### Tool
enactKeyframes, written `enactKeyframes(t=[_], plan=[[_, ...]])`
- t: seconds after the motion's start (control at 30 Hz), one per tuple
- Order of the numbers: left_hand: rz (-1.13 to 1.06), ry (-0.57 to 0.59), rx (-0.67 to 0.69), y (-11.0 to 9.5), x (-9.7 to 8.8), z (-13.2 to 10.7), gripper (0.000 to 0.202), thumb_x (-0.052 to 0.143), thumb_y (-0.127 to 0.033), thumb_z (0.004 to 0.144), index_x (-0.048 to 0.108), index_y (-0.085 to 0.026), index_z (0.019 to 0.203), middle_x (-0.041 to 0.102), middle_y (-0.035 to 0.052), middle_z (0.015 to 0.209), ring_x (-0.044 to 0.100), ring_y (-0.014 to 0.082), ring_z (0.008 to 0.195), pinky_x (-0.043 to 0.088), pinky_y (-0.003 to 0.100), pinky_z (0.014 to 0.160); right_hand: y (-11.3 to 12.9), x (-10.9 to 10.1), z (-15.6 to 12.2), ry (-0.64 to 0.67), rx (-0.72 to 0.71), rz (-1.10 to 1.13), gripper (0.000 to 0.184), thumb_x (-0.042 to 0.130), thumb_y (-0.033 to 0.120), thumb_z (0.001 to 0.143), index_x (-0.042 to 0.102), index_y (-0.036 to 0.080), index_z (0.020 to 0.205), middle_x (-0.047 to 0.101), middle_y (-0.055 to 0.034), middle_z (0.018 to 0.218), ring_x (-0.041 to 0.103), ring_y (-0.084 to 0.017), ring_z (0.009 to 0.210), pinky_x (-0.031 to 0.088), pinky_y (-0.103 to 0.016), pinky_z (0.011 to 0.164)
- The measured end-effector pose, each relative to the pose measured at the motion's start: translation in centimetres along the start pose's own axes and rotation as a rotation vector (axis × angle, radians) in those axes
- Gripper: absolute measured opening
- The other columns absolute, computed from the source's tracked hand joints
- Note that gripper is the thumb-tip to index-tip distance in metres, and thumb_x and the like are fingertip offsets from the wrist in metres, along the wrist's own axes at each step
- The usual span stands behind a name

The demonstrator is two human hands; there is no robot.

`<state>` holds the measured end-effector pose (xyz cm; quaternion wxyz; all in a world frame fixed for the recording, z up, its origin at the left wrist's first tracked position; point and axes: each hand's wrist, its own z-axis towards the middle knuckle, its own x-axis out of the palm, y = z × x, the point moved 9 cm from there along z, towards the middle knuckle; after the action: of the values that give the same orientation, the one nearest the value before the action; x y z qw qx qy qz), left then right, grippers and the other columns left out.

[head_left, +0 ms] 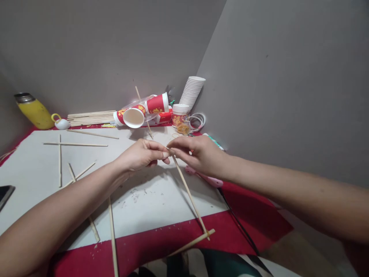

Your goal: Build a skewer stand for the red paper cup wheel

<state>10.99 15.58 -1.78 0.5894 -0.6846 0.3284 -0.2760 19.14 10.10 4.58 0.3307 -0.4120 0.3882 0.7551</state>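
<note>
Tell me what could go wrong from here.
The thin pale wooden stick pinched in the left hand might twist where it crosses a second pale wooden stick. The right hand, close to the pink plastic tool, could knock it or catch its black cord. The leaning stack of white paper cups may topple if bumped.

Left hand (145, 154) pinching a stick (186, 187), right hand (198, 152) at its tip, second stick (193, 242) below the grip; paper cups (156, 104) beyond it
</note>
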Motion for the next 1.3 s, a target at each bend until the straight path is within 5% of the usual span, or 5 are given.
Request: enactKeyframes(t=[0.27,0.5,0.77,1.3], plan=[[-0.037,-0.031,0.008,0.2,-0.2,0.2,0.023,0.070,-0.018,0.068,0.068,-0.014,0.091,0.070,0.0008,0.066,0.042,0.0055,0.045,0.030,0.019,0.044,-1.6,0.1,-0.1,0.061,0.180,0.265,0.020,0.057,0.024,0.089,0.072,0.015,0.096,0.072,-0.0034,0.079,0.064,-0.013,0.067,0.048,-0.024,0.065],[0.003,-0.063,0.064,-0.5,-0.5,0.1,0.013,0.069,-0.019,0.070,0.072,-0.012,0.081,0.069,0.0019,0.067,0.043,0.0054,0.046,0.031,0.020,0.045,-1.6,0.0,-0.2,0.050,0.195,0.369,0.015,0.060,0.023,0.086,0.070,0.016,0.094,0.074,-0.0048,0.091,0.067,-0.015,0.082,0.051,-0.027,0.074],[-0.038,-0.060,0.023,-0.5,-0.2,0.0,0.023,0.072,-0.018,0.069,0.071,-0.012,0.090,0.069,0.0022,0.066,0.045,0.0062,0.048,0.032,0.019,0.046,-2.9,1.1,-0.9,0.051,0.323,0.703,0.019,0.068,0.025,0.081,0.061,0.017,0.096,0.074,-0.0053,0.090,0.071,-0.018,0.088,0.056,-0.030,0.079],[-0.002,-0.020,0.013,-0.7,0.3,-0.2,0.021,0.071,-0.018,0.070,0.071,-0.013,0.091,0.070,0.0029,0.066,0.046,0.0070,0.049,0.032,0.020,0.046,-3.2,-1.4,-2.1,-0.272,0.356,0.471,0.014,0.071,0.030,0.079,0.065,0.018,0.081,0.070,-0.0029,0.081,0.065,-0.016,0.075,0.053,-0.029,0.067]])
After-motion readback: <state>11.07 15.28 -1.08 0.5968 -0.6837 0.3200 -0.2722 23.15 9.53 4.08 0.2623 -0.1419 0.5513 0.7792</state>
